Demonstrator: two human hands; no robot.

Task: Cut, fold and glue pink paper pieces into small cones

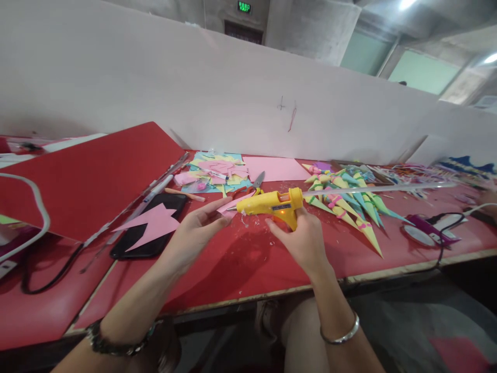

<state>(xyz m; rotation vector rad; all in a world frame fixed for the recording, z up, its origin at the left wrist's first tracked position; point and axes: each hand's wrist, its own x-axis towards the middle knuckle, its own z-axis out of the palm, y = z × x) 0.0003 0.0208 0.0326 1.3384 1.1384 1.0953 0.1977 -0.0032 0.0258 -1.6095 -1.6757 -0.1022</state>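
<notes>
My right hand (305,235) is wrapped round the handle of a yellow glue gun (267,203), whose orange light glows. A long clear glue stick (373,187) sticks out of its back end to the right. Between the fingers of my left hand (202,225) is a small piece of pink paper (235,203), and the gun's metal nozzle is over or against it; I cannot tell which. Behind the gun lie scissors (258,181) with open blades, partly hidden. Cut pink paper pieces (155,223) rest on a black phone-like slab (135,243) left of my left wrist.
On the red table (233,274), paper scraps (217,171) and a pink sheet (274,168) lie at the back. Pastel paper cones (349,202) are heaped at right, near a purple device (430,230) with a cord. A large red board (101,176) leans at left. A white partition (233,98) stands behind.
</notes>
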